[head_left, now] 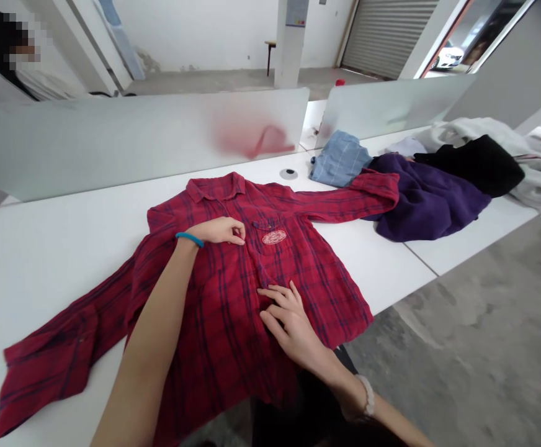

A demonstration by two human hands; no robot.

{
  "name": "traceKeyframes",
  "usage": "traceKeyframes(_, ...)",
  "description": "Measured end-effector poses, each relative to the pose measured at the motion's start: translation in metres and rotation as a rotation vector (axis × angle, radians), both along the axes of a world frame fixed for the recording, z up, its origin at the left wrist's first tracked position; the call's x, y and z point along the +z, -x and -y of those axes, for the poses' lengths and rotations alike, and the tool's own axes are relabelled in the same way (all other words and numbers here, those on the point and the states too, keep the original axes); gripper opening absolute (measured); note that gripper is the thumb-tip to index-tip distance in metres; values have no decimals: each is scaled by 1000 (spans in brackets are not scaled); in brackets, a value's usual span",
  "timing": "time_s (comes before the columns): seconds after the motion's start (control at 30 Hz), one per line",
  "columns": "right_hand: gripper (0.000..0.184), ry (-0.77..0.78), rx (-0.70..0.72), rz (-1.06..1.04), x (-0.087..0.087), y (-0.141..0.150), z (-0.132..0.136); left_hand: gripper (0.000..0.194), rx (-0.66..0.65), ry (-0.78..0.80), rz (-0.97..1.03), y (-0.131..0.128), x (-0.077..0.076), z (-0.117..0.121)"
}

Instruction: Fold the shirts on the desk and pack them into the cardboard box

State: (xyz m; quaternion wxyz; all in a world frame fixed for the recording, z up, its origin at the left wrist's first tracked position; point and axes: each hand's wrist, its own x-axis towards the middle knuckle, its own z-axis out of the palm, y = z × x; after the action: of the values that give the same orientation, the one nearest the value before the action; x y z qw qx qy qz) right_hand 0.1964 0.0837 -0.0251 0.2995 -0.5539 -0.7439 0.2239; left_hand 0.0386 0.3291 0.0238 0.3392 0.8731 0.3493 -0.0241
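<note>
Now | left grip (214,231) curled on red plaid shirt (233,298), hold unclear | right grip (289,326) open, flat

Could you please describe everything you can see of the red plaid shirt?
The red plaid shirt is flannel-like with dark blue checks, a collar and a chest pocket bearing a white patch. It lies face up, spread on the table, one cuff over a purple garment. The left hand and right hand rest on its front.
</note>
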Motion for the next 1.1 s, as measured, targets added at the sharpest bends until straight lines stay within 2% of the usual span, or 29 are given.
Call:
traceKeyframes(0.13, 19, -21, 59, 5, 2, -1, 1, 22, 53, -88, 19, 9, -8, -9)
traceKeyframes(0.33, 15, 0, -3, -124, 1, -3, 3, 39, 378, -493, 71, 34, -34, -30)
traceKeyframes(0.43, 7, 17, -28, -175, -2, -2, 3, 44, 447, -611, 50, 45, -49, -34)
traceKeyframes(0.47, 8, 20, -37, -184, -4, -1, 2, 45, 456, -636, 39, 48, -53, -35)
traceKeyframes(0.57, 34, 19, -51, -189, -6, 1, 2, 47, 461, -696, -1, 52, -58, -36)
traceKeyframes(0.63, 45, -2, -36, -181, -8, 2, 1, 49, 454, -726, -26, 53, -57, -39)
traceKeyframes(0.7, 46, -61, -14, -159, -10, 2, 0, 49, 446, -755, -45, 52, -53, -45)
traceKeyframes(0.8, 39, -204, 26, -109, -17, 3, -3, 49, 429, -788, -79, 50, -45, -58)
traceKeyframes(0.9, 33, -343, 1, -90, -25, 5, -7, 48, 442, -807, -123, 49, -36, -71)
traceKeyframes(1.1, 33, -442, -78, -104, -39, 11, -10, 49, 317, -688, -279, 40, -21, -82)
